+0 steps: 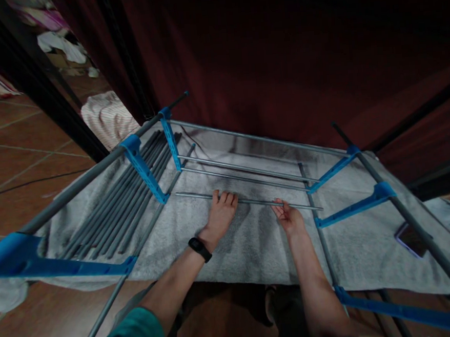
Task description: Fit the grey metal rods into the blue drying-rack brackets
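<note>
A thin grey metal tube (252, 201) lies crosswise in both hands, low over the grey cloth (238, 244). My left hand (224, 205), with a black band on its wrist, closes over the tube left of its middle. My right hand (285, 213) grips it from below near its right end. Around them stands a rack frame of grey tubes with blue plastic brackets, among them a left bracket (146, 169) and a right bracket (351, 211). Two crossbars (244, 177) join the frame's sides just beyond the held tube; its own ends look free of the brackets.
Several loose grey tubes (130, 200) lie side by side on the cloth at the left. A phone (411, 240) rests at the right under the side rail (409, 217). Behind the frame hangs a dark red curtain (263, 58). Tiled floor (22, 136) shows at the left.
</note>
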Demonstrator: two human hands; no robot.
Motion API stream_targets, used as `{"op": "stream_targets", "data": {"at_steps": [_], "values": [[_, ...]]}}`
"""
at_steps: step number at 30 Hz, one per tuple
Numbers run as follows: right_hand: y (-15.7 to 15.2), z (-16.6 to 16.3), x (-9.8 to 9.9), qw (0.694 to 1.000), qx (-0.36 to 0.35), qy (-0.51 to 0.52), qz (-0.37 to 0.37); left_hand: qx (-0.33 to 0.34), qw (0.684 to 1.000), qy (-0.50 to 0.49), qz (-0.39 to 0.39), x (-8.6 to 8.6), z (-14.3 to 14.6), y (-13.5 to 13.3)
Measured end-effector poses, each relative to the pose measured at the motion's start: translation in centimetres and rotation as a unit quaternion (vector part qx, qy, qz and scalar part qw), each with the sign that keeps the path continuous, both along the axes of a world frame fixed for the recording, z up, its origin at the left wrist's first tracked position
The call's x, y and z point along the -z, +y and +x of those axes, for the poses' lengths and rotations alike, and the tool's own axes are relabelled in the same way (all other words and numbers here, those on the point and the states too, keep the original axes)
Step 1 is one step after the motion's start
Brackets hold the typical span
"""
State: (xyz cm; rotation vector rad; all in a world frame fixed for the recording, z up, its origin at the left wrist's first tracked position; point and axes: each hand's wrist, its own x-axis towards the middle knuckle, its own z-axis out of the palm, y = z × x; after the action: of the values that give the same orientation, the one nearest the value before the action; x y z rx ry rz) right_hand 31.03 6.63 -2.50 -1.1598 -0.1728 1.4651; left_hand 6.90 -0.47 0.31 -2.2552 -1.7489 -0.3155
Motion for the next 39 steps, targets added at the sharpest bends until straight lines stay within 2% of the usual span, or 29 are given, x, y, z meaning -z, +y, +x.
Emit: {"op": "stream_targets", "data": {"at_steps": [4,10,21,26,29,30,31,32,34,35,36,39], "values": [[0.1,-0.1,0.0,1.0,0.009,0.0,-0.002,0.029,0.999,0.008,0.019,0.4,0.9,-0.5],[0.1,-0.3,0.4,1.0,0.003,-0.009,0.017,0.104,0.994,0.027,0.0,1.3,2.7,-1.6],[0.0,-0.7,0.4,0.999,-0.009,-0.018,0.034,0.103,0.993,0.047,-0.028,1.5,3.0,-2.0],[-0.2,-1.1,0.3,0.999,-0.001,-0.017,0.032,0.091,0.994,-0.007,-0.054,1.4,2.9,-2.0],[-0.3,-1.3,0.0,0.999,0.007,-0.018,0.036,0.064,0.985,-0.139,-0.077,1.1,2.4,-1.6],[-0.3,-1.4,-0.1,0.999,0.01,-0.018,0.035,0.048,0.97,-0.224,-0.086,1.0,2.3,-1.4],[-0.4,-1.5,-0.2,0.999,0.011,-0.016,0.033,0.023,0.934,-0.341,-0.099,0.8,2.1,-1.1],[-0.4,-1.6,-0.3,0.999,0.012,-0.015,0.03,-0.01,0.875,-0.471,-0.115,0.7,2.0,-0.8],[-0.5,-1.7,-0.4,0.999,0.013,-0.015,0.028,-0.076,0.715,-0.681,-0.143,0.5,1.9,-0.3],[-0.5,-1.8,-0.4,0.999,0.014,-0.014,0.03,-0.1,0.645,-0.743,-0.152,0.4,1.9,-0.1],[-0.6,-1.9,-0.4,0.999,0.014,-0.014,0.035,-0.116,0.595,-0.78,-0.155,0.3,1.8,0.0],[-0.7,-2.2,-0.4,0.999,0.01,-0.016,0.05,-0.138,0.516,-0.832,-0.148,0.0,1.3,0.1]]}}
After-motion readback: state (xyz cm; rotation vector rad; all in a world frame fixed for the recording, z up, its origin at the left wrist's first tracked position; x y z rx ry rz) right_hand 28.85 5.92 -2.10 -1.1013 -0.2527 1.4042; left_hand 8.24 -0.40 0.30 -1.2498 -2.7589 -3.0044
